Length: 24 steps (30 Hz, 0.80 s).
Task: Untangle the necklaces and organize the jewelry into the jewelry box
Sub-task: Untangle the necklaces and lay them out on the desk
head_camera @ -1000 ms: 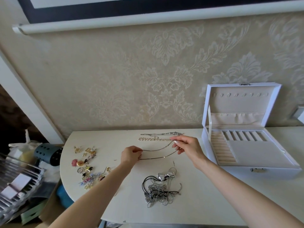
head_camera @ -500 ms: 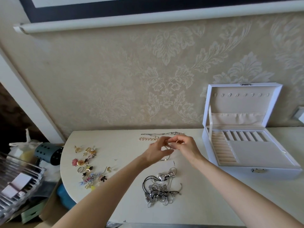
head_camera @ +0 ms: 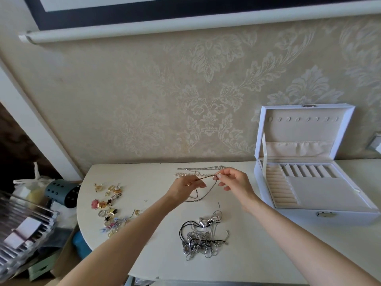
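White table (head_camera: 268, 254) bears an open jewelry box (head_camera: 350, 218) of ring rolls (head_camera: 278, 186); left hand (head_camera: 185, 187) and right hand (head_camera: 235, 182) pinch one necklace (head_camera: 206, 177).

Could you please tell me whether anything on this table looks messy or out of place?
Yes: a knotted heap of silver chains and black cord lies near the front edge of the table, and small earrings and rings lie strewn at its left end. The open jewelry box looks unfilled.
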Available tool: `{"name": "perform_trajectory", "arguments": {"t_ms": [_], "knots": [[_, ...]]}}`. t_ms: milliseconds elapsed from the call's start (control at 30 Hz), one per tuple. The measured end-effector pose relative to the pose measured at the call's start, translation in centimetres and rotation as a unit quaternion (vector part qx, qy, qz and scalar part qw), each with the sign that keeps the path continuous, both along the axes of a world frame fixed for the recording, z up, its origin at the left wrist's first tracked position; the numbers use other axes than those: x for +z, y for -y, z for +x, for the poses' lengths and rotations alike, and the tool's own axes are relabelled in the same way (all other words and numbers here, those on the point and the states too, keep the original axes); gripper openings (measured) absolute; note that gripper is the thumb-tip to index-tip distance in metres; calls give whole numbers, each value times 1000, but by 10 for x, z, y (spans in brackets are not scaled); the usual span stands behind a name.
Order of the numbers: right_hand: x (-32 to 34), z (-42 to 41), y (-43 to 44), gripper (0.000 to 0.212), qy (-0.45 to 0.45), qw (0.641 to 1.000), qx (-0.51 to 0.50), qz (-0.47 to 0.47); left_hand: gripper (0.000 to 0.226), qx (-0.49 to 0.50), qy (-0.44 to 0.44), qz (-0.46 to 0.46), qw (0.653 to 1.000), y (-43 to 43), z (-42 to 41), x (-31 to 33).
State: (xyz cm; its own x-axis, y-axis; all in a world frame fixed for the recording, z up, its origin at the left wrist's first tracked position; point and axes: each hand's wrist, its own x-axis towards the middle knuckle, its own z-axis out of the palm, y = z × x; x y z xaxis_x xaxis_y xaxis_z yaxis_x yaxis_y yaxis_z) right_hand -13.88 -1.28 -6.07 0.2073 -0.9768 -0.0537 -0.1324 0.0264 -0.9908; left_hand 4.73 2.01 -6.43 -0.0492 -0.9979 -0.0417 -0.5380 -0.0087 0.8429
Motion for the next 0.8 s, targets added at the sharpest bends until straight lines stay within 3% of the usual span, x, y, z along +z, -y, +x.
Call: {"name": "perform_trajectory", "arguments": {"t_ms": [133, 267, 367, 467, 533, 667, 800], "knots": [[0, -4, -2, 7, 16, 1000, 15, 9, 7, 125, 120, -53, 983, 4, 19, -16], [-4, -7, -1, 8, 15, 1000, -5, 18, 7, 267, 236, 32, 934, -4, 38, -22], [-9, -9, 0, 8, 0, 999, -24, 25, 12, 232, 209, 72, 947, -11, 53, -28], [-16, -11, 0, 9, -44, 998, -42, 32, 26, 113, 185, 58, 974, -16, 60, -33], [-20, -12, 1, 8, -71, 995, -56, 34, 23, 66, 227, 42, 971, -18, 59, -36], [-26, -11, 0, 6, -110, 993, -42, 33, 10, 64, 292, -3, 954, -18, 57, -44], [-31, -12, 0, 9, -164, 986, -31, 22, 12, 58, 303, -53, 950, -17, 52, -43]]}}
